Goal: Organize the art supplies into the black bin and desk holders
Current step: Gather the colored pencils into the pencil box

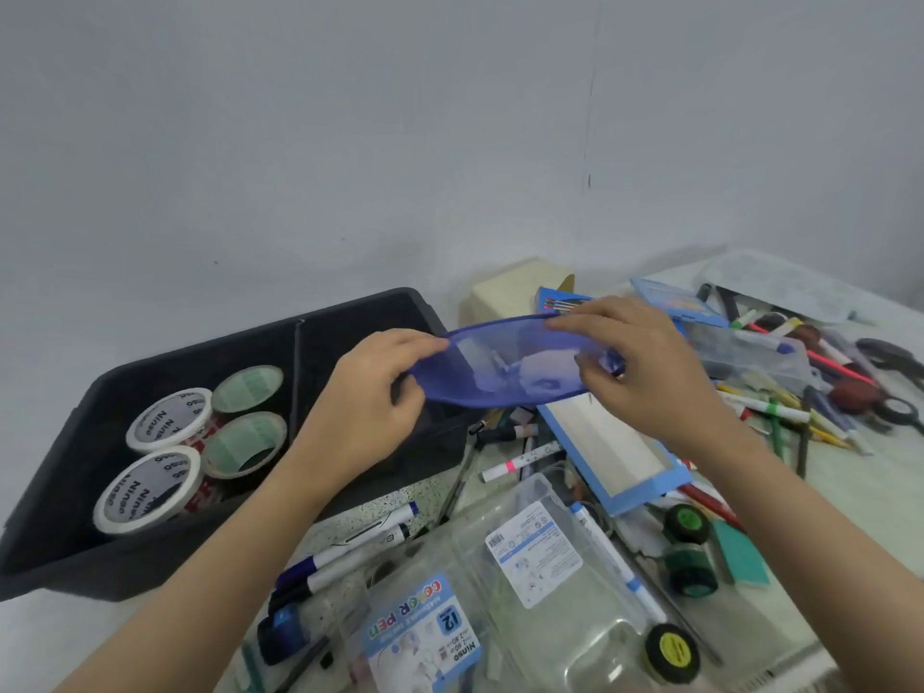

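- Black bin (360, 307) at the left of the tabletop (860, 497), split by a divider; four tape rolls (167, 417) in its left compartment, two white and two green.
- Blue see-through pouch (520, 372) held up flat over the bin's right corner and the clutter beside it; something pale inside, too blurred to name.
- Left hand (380, 392) pinching the pouch's left end between thumb and fingers; right hand (645, 362) gripping the right end, fingers curled over the top edge, thumb below.
- Loose markers (360, 542) lying just in front of the bin; clear pen packaging (525, 567) beside them.
- Blue-rimmed open box (615, 452) below the right hand; heap of pens and pencils (780, 407) at the far right, scissors (895, 357) touching its edge.
- Green-lidded pot (687, 522) and yellow-lidded pot (670, 647) near the packaging.
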Available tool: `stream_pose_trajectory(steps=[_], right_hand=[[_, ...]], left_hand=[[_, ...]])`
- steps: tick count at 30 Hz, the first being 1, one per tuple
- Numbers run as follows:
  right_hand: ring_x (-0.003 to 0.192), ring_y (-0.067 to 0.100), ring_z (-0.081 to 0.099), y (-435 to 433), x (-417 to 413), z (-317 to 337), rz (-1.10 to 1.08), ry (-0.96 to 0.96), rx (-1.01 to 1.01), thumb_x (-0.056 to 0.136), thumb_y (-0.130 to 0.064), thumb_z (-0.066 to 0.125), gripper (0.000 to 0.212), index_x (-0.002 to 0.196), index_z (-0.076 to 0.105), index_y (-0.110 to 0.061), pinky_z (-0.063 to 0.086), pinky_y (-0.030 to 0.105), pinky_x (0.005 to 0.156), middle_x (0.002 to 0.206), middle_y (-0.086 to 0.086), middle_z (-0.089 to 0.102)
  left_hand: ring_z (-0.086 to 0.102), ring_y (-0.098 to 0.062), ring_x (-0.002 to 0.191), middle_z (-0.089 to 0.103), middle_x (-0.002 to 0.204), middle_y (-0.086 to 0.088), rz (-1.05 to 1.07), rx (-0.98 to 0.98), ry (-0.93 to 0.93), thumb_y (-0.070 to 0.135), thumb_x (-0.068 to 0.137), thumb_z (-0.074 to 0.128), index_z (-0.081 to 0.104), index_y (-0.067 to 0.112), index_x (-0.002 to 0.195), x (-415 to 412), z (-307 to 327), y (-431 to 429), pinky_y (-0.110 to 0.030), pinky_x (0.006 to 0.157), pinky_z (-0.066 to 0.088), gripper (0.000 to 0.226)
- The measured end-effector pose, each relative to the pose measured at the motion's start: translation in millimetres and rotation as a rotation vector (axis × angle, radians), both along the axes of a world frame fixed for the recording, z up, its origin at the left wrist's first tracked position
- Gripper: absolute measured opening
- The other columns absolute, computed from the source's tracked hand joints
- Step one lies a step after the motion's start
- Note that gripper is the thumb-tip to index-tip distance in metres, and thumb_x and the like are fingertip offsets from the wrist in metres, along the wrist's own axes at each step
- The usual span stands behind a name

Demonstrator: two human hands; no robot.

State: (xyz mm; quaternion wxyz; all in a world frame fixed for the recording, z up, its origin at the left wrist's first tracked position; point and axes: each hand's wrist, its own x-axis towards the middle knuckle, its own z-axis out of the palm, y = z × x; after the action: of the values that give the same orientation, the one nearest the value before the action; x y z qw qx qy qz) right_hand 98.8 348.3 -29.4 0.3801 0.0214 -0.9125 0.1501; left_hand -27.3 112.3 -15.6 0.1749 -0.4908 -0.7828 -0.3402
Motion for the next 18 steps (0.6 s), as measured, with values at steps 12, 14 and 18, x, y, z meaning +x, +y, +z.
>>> stream_pose_trajectory(steps=[12, 14, 18], right_hand=[[0.088, 0.019, 0.066, 65, 39, -30, -0.080, -0.102, -0.039, 0.072, -0.008, 0.060, 0.028, 0.092, 0.077, -0.019, 0.051, 0.040, 0.078, 0.094, -0.006, 0.073], [0.088, 0.016, 0.067, 67, 39, -35, -0.058, -0.107, -0.029, 0.073, -0.011, 0.063, 0.024, 0.091, 0.077, -0.019, 0.050, 0.037, 0.078, 0.093, -0.007, 0.074], [0.086, 0.013, 0.064, 75, 37, -45, -0.070, 0.024, -0.079, 0.076, -0.017, 0.067, 0.014, 0.085, 0.077, -0.022, 0.043, 0.035, 0.078, 0.089, -0.010, 0.072]], left_hand=[[0.028, 0.005, 0.086, 0.059, 0.125, 0.013, -0.074, -0.305, -0.048, 0.015, 0.083, 0.041, 0.069, 0.025, 0.114, 66, -18, 52, -0.001, 0.074, 0.026, 0.043], [0.033, 0.004, 0.092, 0.058, 0.123, 0.014, -0.029, -0.293, -0.078, 0.010, 0.082, 0.050, 0.065, 0.024, 0.119, 73, -22, 58, 0.001, 0.077, 0.025, 0.042], [0.054, -0.003, 0.090, 0.068, 0.101, 0.009, -0.022, -0.283, -0.096, 0.008, 0.066, 0.061, 0.071, 0.021, 0.104, 93, -25, 67, -0.006, 0.081, 0.031, 0.042]])
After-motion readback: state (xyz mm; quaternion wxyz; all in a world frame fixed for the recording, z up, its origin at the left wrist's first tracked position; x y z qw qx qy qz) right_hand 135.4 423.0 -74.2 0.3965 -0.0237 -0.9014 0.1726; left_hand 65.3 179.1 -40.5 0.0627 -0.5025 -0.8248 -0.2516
